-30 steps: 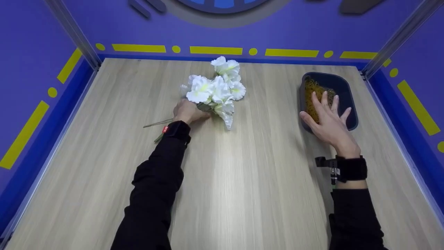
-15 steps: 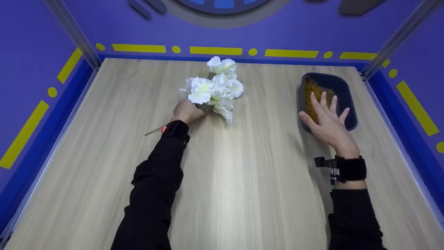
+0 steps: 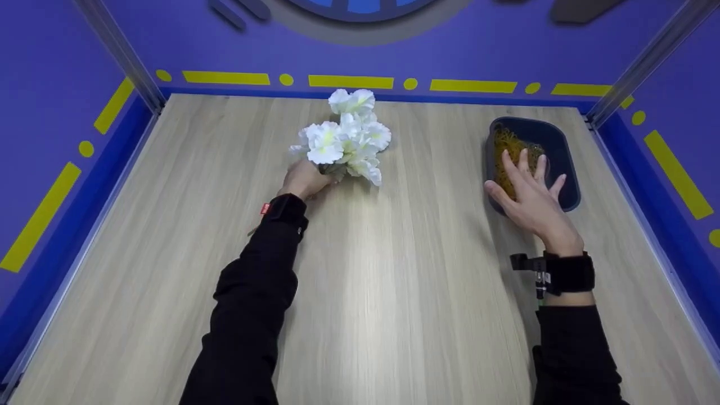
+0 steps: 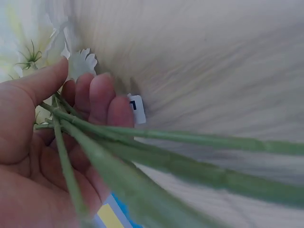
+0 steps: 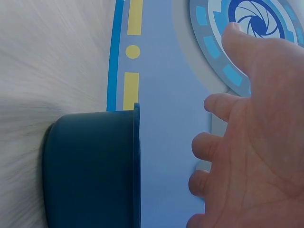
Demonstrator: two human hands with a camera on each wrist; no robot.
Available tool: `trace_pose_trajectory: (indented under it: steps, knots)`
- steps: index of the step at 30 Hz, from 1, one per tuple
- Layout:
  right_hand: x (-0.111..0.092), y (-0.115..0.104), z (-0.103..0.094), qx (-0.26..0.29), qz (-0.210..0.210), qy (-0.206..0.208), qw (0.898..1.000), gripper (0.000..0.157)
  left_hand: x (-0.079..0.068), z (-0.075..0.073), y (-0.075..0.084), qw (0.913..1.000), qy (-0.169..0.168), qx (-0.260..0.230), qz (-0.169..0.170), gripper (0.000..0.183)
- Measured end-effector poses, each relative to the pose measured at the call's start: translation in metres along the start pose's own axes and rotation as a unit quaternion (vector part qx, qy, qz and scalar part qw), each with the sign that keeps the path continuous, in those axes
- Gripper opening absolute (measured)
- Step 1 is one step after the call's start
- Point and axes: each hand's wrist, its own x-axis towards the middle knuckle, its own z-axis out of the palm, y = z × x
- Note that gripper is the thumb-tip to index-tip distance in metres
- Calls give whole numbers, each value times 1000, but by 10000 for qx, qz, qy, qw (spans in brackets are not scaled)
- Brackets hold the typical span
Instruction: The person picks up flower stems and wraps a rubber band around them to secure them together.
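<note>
White flowers [image 3: 349, 138] with green stems [image 4: 156, 159] are gathered in my left hand [image 3: 304, 177]. Its fingers curl round the stems just below the blooms, and the stems fan out past the palm in the left wrist view. My right hand [image 3: 531, 205] is spread above a dark blue-grey tub [image 3: 564, 169], fingers apart and holding nothing. Inside the tub lies a heap of yellow-brown rubber bands [image 3: 504, 143], partly covered by the hand. From the right wrist, the hand appears above the tub's rim [image 5: 137, 161], apart from it.
Everything rests on a pale wood-grain table [image 3: 382, 292]. Blue-purple panels [image 3: 360, 59] with yellow marks enclose its back and sides. A small white tag [image 4: 137, 109] shows beside the left fingertips.
The flower heads have shifted slightly left and away as my left hand turns them. The stem ends have swung behind the left wrist. My right hand stays over the tub.
</note>
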Motion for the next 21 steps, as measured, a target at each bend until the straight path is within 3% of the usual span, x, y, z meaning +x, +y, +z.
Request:
trace_pose_trajectory:
  steps: [6, 11, 14, 18, 21]
  knots:
    - [0, 0, 0, 17, 48, -22, 10000, 84, 1, 1, 1, 9971, -133, -664, -344, 35]
    - [-1, -1, 0, 31, 81, -39, 10000, 84, 1, 2, 1, 9955, -151, -839, -414, 39]
    - [0, -1, 0, 22, 86, -53, 9999, 84, 1, 5, 1, 9870, -250, -1520, -456, 36]
    - [0, -1, 0, 52, 90, -90, 9999, 84, 2, 9, 2, 9683, -224, -2484, -151, 32]
    - [0, -1, 0, 86, 80, -93, 9999, 83, 2, 12, 1, 9659, -91, -2576, 247, 34]
